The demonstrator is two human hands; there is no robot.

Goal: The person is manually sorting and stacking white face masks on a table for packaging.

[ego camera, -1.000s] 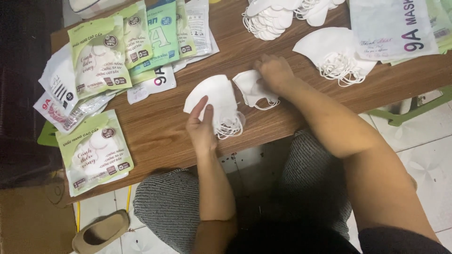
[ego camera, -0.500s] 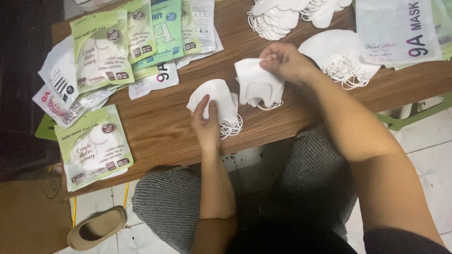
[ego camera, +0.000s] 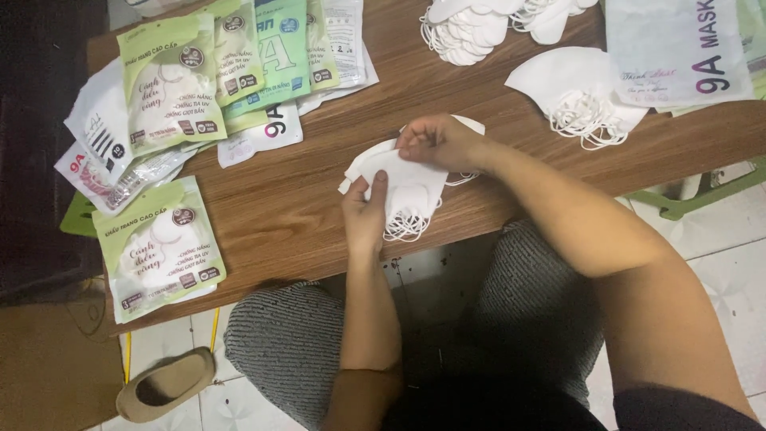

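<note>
Masks: a small stack of white masks lies at the near edge of the table, ear loops hanging over the edge.
Left hand: the left hand grips the stack from the near side, thumb laid on top, fingers curled under.
Right hand: the right hand rests on the far end of the stack, fingers bent and pinching the top mask; its forearm runs back to the lower right.
Loose pile: more white masks lie right of the hands, loops tangled; another heap sits at the far edge.
Packs: green printed pouches lie at the left, one near the front edge, others overlapping farther back.
Big bag: a pale printed bag lies at the far right.
Floor: a tan slipper lies on the tiles under the table.
</note>
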